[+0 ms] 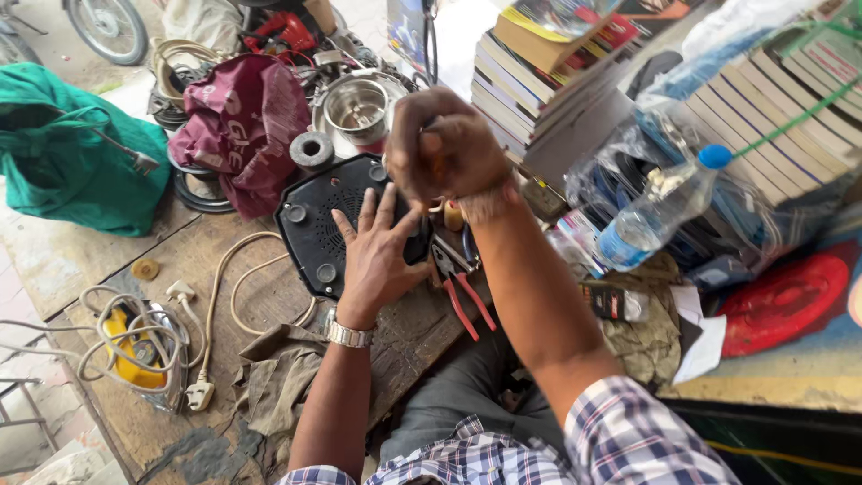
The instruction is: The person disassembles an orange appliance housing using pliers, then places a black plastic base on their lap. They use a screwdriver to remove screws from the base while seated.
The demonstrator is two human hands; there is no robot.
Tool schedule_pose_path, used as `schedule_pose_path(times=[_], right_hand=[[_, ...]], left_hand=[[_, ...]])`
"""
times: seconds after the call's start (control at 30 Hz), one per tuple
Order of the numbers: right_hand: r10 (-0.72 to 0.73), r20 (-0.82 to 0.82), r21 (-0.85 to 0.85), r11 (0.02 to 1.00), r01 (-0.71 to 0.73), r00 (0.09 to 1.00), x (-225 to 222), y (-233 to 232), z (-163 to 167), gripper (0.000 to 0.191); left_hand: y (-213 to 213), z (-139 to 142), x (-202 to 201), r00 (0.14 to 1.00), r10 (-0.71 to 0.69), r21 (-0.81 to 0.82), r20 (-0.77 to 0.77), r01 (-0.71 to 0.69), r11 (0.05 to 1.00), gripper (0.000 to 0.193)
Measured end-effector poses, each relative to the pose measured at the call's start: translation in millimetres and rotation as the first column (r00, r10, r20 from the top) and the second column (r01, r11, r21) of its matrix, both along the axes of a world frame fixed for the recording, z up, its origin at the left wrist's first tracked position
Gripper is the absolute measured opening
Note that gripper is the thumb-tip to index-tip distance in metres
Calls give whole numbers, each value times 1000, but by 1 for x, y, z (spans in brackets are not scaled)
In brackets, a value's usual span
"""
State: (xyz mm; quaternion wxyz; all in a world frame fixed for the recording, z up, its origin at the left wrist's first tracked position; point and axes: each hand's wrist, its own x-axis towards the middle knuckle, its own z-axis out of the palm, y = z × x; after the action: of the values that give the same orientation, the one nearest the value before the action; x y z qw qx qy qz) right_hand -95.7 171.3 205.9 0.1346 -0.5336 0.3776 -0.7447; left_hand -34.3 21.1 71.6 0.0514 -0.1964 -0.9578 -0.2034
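Left hand flat, pinning black appliance base; right hand fisted on screwdriver handle. I'd worry the tip slips toward those fingers.

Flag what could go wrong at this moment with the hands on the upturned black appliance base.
1. The right hand bears down with a tool whose tip is hidden; a slip might strike the left hand pressed flat on the black appliance base.
2. The base overhangs the wooden bench edge near the red-handled pliers; a hard push could knock them off.
3. The cream power cord loops loosely beside it and may snag.
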Motion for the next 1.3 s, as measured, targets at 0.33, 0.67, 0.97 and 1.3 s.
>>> schedule_pose_path(times=[0.33,0.67,0.97,1.3], right_hand=[[-690,108,142,723,676,716,36,-21,-16,23],[-830,71,94,558,824,554,34,-24,-24,28],[-455,-122,72,882,465,882,-3,-13,-24,31],[-928,-106,-9,361,933,358,13,-45,-34,28]], left_hand=[[-2,-8,-5,998,4,43,-66,-1,999,85],[-4,-7,-7,998,10,90,-67,-4,996,89],[-5,-6,-6,1000,16,47,-23,-14,999,89],[-12,-2,-16,1000,27,67,12,-28,997,94]])
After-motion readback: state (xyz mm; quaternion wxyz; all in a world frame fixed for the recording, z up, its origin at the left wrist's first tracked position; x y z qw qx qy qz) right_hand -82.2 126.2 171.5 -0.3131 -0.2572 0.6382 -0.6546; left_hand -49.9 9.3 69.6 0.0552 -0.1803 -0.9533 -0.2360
